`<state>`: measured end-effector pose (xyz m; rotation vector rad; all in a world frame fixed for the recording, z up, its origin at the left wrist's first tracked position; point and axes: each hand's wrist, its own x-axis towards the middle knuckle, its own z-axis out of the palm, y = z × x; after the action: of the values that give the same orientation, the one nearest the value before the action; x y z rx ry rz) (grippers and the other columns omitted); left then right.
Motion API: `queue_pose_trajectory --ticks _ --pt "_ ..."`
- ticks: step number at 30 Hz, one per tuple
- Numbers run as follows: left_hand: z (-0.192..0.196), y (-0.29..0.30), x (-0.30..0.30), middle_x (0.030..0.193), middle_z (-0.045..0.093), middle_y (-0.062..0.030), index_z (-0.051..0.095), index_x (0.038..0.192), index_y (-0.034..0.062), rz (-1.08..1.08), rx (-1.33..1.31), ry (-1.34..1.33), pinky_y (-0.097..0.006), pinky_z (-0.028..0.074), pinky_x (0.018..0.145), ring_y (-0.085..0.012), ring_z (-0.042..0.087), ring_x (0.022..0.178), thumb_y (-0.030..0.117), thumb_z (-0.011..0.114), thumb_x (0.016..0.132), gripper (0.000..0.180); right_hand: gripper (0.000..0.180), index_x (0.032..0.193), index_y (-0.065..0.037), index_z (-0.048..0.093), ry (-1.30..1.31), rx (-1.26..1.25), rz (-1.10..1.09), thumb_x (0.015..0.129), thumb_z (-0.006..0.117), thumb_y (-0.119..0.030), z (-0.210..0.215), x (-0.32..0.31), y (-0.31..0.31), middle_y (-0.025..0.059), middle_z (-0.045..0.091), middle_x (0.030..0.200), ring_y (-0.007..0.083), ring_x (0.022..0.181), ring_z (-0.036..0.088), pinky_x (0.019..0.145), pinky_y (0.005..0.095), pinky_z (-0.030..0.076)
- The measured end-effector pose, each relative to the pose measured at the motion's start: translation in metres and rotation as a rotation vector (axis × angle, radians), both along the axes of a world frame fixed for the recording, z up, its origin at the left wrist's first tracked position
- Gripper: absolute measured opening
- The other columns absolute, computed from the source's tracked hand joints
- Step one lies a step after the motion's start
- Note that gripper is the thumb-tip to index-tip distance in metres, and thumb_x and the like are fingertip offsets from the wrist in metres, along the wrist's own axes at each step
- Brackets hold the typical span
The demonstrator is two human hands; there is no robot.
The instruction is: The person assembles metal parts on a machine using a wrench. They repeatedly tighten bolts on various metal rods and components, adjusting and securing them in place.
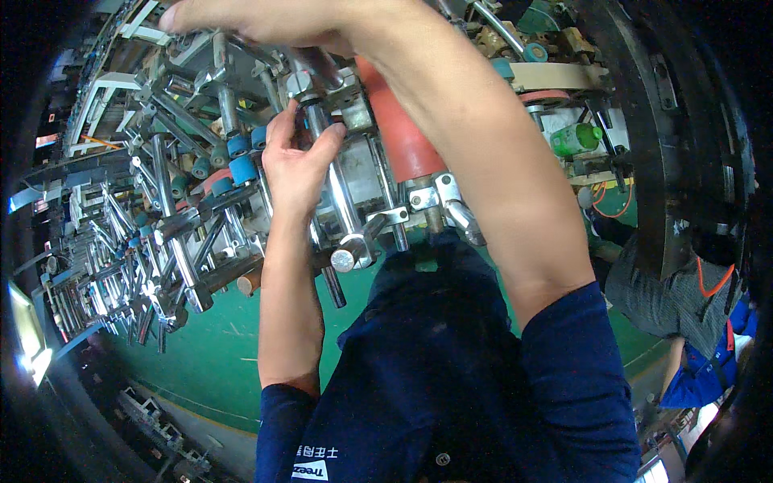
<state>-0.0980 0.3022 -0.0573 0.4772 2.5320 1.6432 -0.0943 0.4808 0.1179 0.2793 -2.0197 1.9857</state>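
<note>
My left hand (296,169) is curled round a shiny metal rod (341,193), thumb on its right side and fingers on its left. The rod slopes down toward me to a clamp block (354,251). At its upper end sits another metal clamp (303,84). My right arm crosses above from the right, and my right hand (266,20) reaches left along the top of the view. One fingertip shows; the other fingers are hidden or cut off, so its grip cannot be made out. Beneath my right forearm is a red roller (401,137).
Many metal rods with clamps (173,225) and blue rollers (241,167) fill the left. A green bottle (576,139) lies at the right near a beige belt (555,76). A dark upright beam (652,145) stands far right, with another person (676,298) beside it. The floor (217,346) is green.
</note>
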Motion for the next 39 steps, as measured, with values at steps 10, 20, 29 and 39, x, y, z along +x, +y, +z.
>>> queue_pose_trajectory --ticks 10,20,29,39 --pt "-0.002 0.011 0.006 0.127 0.059 -0.0166 0.053 0.14 -0.0077 0.067 0.031 -0.078 -0.033 0.053 0.091 -0.021 0.066 0.101 0.019 0.079 0.078 0.073 0.028 0.07 0.001 0.062 0.075 0.015 -0.178 0.086 0.066 -0.022 -0.013 -0.025 -0.011 0.0033 0.061 0.061 0.0116 0.057 0.053 0.057 0.0328 0.046" --pt "0.005 0.015 0.012 0.112 0.07 -0.0137 0.047 0.144 -0.01 0.072 0.131 -0.201 -0.03 0.051 0.09 -0.017 0.066 0.097 0.011 0.075 0.083 0.07 0.03 0.065 0.002 0.058 0.199 -0.011 -0.222 0.082 0.065 -0.021 -0.021 -0.035 -0.013 0.0109 0.056 0.056 0.0184 0.054 0.05 0.056 0.0383 0.043" --pt "0.007 0.014 0.015 0.108 0.068 -0.0083 0.044 0.146 -0.0091 0.078 0.21 -0.252 -0.024 0.051 0.081 -0.0104 0.061 0.091 0.004 0.073 0.088 0.066 0.03 0.077 -0.001 0.066 0.116 0.018 -0.091 0.085 0.069 -0.029 -0.023 -0.039 -0.009 0.0097 0.066 0.072 0.0198 0.064 0.06 0.061 0.038 0.048" --pt "0.016 -0.013 0.072 0.079 0.063 -0.0004 0.058 0.129 0.0038 -0.001 0.389 -0.711 -0.024 0.044 0.057 -0.0087 0.056 0.062 0.006 0.07 0.091 0.04 0.056 0.071 -0.01 0.061 0.029 -0.524 -0.023 0.102 0.049 -0.056 -0.031 -0.073 -0.007 0.0082 0.067 0.073 0.0207 0.066 0.06 0.071 0.0331 0.049"
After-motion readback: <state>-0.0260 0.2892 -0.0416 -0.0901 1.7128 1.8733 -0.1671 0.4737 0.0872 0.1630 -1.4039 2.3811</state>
